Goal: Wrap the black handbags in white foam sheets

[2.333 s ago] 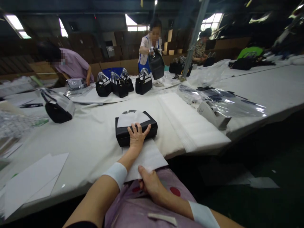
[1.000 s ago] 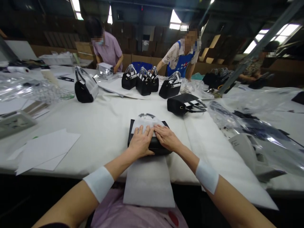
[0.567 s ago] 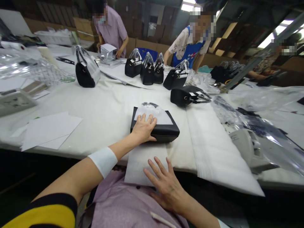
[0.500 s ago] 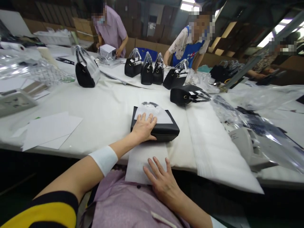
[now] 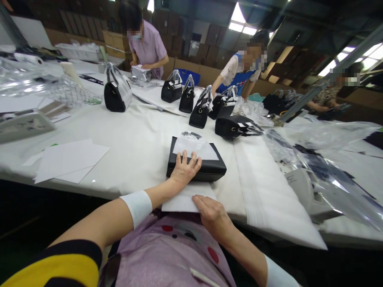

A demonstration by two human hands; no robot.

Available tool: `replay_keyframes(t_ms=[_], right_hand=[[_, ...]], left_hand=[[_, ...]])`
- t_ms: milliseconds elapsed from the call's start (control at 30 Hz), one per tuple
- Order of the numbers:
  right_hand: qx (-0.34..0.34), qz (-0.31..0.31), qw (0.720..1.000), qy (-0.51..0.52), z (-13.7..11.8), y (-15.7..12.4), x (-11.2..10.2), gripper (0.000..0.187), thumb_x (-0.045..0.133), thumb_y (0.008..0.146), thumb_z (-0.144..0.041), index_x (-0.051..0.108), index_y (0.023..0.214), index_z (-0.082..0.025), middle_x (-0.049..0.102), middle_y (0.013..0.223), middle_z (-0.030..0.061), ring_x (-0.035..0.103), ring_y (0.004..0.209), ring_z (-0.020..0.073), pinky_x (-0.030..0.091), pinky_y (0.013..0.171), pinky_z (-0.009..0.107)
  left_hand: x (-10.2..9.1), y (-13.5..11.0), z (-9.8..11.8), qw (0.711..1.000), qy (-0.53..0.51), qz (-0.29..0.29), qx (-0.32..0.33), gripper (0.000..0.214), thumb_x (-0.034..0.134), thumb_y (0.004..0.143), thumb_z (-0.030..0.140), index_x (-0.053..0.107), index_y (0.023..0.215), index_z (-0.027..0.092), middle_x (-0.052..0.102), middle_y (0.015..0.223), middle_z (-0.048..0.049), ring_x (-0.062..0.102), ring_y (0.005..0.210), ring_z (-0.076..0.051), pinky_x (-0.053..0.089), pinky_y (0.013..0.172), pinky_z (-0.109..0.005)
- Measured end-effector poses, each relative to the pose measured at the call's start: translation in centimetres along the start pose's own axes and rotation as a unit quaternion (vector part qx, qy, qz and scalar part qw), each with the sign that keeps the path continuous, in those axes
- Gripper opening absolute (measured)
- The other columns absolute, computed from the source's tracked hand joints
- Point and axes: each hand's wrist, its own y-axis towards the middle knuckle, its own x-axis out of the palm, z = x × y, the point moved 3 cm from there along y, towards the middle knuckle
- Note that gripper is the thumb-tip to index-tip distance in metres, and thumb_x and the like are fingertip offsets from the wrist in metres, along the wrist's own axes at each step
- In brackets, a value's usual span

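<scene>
A black handbag (image 5: 209, 169) lies flat on the white table (image 5: 134, 139), with a white paper (image 5: 196, 148) over its top and wrapped handle. My left hand (image 5: 185, 170) rests on the bag's near side, fingers spread and pressing down. A white foam sheet (image 5: 178, 199) sticks out from under the bag toward me, over the table edge. My right hand (image 5: 213, 212) is on that sheet's near edge, its fingers curled together around it, just above my lap.
Several upright black handbags (image 5: 171, 91) stand at the back, one larger bag (image 5: 116, 95) at left, one lying bag (image 5: 233, 126) behind mine. A stack of white foam sheets (image 5: 269, 187) and a tape dispenser (image 5: 308, 191) lie right. Loose papers (image 5: 68, 159) lie left. Other people work across the table.
My right hand went from lying flat with spread fingers on the sheet to curling round its near edge, and less of the sheet hangs over the table edge. My left hand stayed on the bag.
</scene>
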Motion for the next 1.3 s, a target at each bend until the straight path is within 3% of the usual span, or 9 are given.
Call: replay_keyframes(t_ms=[133, 300, 533, 667, 767, 967, 1100, 1200, 1300], right_hand=[[-0.017, -0.035, 0.999, 0.022, -2.8, -1.1, -0.4, 0.028, 0.037, 0.078, 0.004, 0.056, 0.087, -0.015, 0.064, 0.076, 0.0063, 0.06, 0.069, 0.0165, 0.051, 0.066, 0.026], [-0.029, 0.011, 0.999, 0.03, -5.2, -1.8, -2.1, 0.031, 0.035, 0.079, 0.005, 0.057, 0.093, -0.013, 0.065, 0.082, 0.0099, 0.063, 0.077, 0.0187, 0.054, 0.073, 0.029], [-0.023, 0.015, 0.999, 0.024, -1.6, 2.5, -5.9, 0.028, 0.034, 0.087, 0.0, 0.057, 0.089, -0.015, 0.064, 0.073, 0.0052, 0.061, 0.067, 0.0146, 0.049, 0.064, 0.024], [-0.025, 0.007, 0.999, -0.036, 0.4, 4.8, -7.4, 0.022, 0.04, 0.089, -0.004, 0.058, 0.09, -0.016, 0.065, 0.073, 0.0034, 0.06, 0.065, 0.0134, 0.043, 0.06, 0.023], [-0.032, -0.004, 0.995, -0.094, 1.7, 6.0, -7.9, 0.019, 0.045, 0.089, -0.005, 0.057, 0.081, -0.018, 0.063, 0.067, 0.0004, 0.058, 0.06, 0.0127, 0.037, 0.056, 0.024], [-0.035, -0.027, 0.99, -0.137, 3.6, 8.0, -8.7, 0.015, 0.049, 0.09, -0.008, 0.059, 0.087, -0.019, 0.062, 0.066, -0.0014, 0.056, 0.057, 0.0116, 0.032, 0.054, 0.026], [-0.015, -0.041, 0.99, -0.136, 4.7, 9.0, -8.6, 0.013, 0.053, 0.09, -0.01, 0.06, 0.086, -0.021, 0.062, 0.066, -0.0022, 0.056, 0.058, 0.0112, 0.031, 0.054, 0.026], [-0.009, -0.029, 0.992, -0.122, 5.7, 9.3, -8.0, 0.012, 0.055, 0.09, -0.014, 0.058, 0.08, -0.02, 0.062, 0.068, -0.001, 0.056, 0.059, 0.0125, 0.033, 0.055, 0.027], [0.001, -0.011, 0.995, -0.097, 7.0, 9.5, -7.1, 0.01, 0.057, 0.09, -0.018, 0.058, 0.081, -0.02, 0.064, 0.074, 0.0009, 0.059, 0.066, 0.0142, 0.039, 0.06, 0.026]], left_hand=[[-0.4, -0.5, -0.8, 1.0, -0.004, 0.0, -0.002, 0.047, 0.03, 0.094, 0.015, 0.036, 0.14, 0.023, 0.04, 0.146, -0.0165, 0.041, 0.129, -0.042, 0.032, 0.1, -0.066], [-1.7, -1.6, -1.7, 1.0, -0.012, -0.011, 0.008, 0.05, 0.036, 0.092, 0.016, 0.033, 0.141, 0.024, 0.039, 0.147, -0.0148, 0.039, 0.13, -0.041, 0.033, 0.1, -0.061], [-1.9, -1.5, -0.9, 0.999, -0.027, -0.028, 0.013, 0.05, 0.036, 0.092, 0.018, 0.033, 0.141, 0.021, 0.04, 0.145, -0.0166, 0.042, 0.127, -0.037, 0.031, 0.103, -0.055], [-3.9, -1.1, -1.9, 0.995, -0.063, -0.047, 0.057, 0.061, 0.054, 0.086, 0.045, 0.038, 0.139, 0.021, 0.044, 0.14, -0.0147, 0.047, 0.116, -0.036, 0.038, 0.097, -0.049], [-5.4, -1.1, -2.7, 0.991, -0.083, -0.059, 0.086, 0.051, 0.045, 0.089, 0.052, 0.044, 0.134, 0.028, 0.05, 0.134, -0.0115, 0.051, 0.106, -0.032, 0.043, 0.089, -0.047], [-5.4, -0.8, -3.6, 0.985, -0.133, -0.077, 0.082, 0.038, 0.048, 0.089, 0.043, 0.049, 0.127, 0.039, 0.037, 0.142, -0.0115, 0.036, 0.126, -0.039, 0.025, 0.101, -0.067], [-5.3, 0.4, -4.7, 0.967, -0.214, -0.092, 0.108, 0.035, 0.043, 0.093, 0.035, 0.049, 0.126, 0.029, 0.05, 0.128, -0.0111, 0.048, 0.11, -0.028, 0.037, 0.1, -0.051], [-4.9, 1.8, -5.9, 0.957, -0.27, -0.085, 0.056, 0.051, 0.048, 0.09, 0.031, 0.033, 0.138, 0.02, 0.055, 0.113, -0.0094, 0.052, 0.101, -0.023, 0.044, 0.095, -0.04], [-3.9, 2.9, -6.3, 0.96, -0.266, -0.087, 0.023, 0.032, 0.048, 0.089, 0.027, 0.05, 0.12, 0.018, 0.052, 0.107, -0.0087, 0.054, 0.094, -0.02, 0.048, 0.087, -0.035]])
